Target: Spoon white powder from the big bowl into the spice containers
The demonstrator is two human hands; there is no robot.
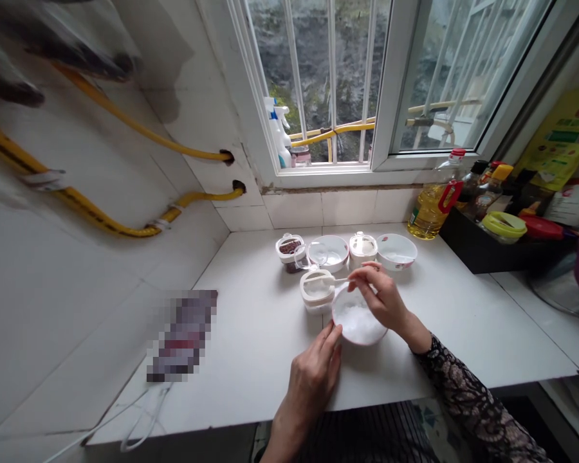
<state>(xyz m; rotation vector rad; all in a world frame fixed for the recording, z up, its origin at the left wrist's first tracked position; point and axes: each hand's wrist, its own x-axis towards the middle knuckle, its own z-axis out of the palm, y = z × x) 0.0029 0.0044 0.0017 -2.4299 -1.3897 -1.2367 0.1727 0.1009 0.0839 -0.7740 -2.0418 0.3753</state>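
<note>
A pink-rimmed white bowl [359,325] with a heap of white grains stands on the counter. At the bowl's lower left, my left hand [316,373] steadies it with fingertips against the rim. My right hand [379,296] is over the bowl, pinching the thin handle of a small white spoon [338,280]. The spoon reaches left into the mouth of an open white-rimmed jar [317,307], which stands beside the bowl; its tip is hard to make out. The jar's clear lid [313,254] is swung up at the back.
Behind stand a jar of dark reddish-brown bits [291,251], a white bowl [335,247], another lidded jar [363,247] and a flowered bowl [396,251]. An oil bottle [429,206] and a black condiment box [468,244] are at right. A blurred object [186,334] with cables lies left.
</note>
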